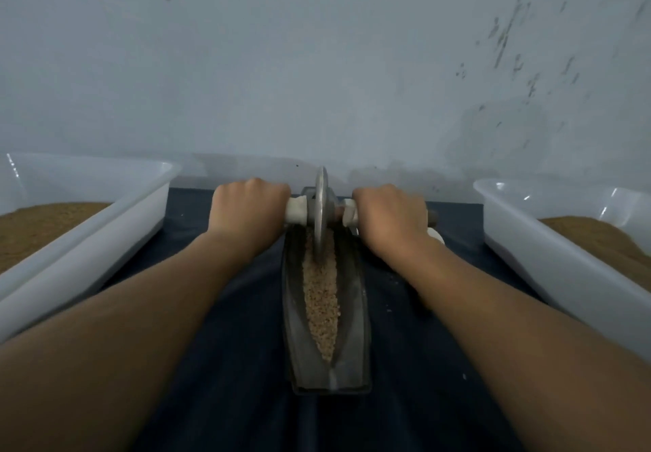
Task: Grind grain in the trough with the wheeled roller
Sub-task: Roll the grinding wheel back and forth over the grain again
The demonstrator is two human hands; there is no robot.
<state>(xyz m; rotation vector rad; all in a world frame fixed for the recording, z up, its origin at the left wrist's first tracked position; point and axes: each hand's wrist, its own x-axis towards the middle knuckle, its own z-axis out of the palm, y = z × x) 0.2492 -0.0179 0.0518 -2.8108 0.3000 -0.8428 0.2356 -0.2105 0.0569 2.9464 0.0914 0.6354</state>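
Standing upright in tan grain (321,296), grey metal roller (321,212), boat-shaped trough (355,310)

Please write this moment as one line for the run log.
left hand: grips roller handle | right hand: grips roller handle | grey metal wheel: far end of dark metal trough | tan grain: coarse

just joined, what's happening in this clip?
A person is grinding grain by hand. The left hand and right hand each grip one end of the white-wrapped axle handle of a grey metal disc roller. The disc stands at the far end of the long dark metal boat-shaped trough, in coarse tan grain. White plastic tubs of brown material sit on either side.
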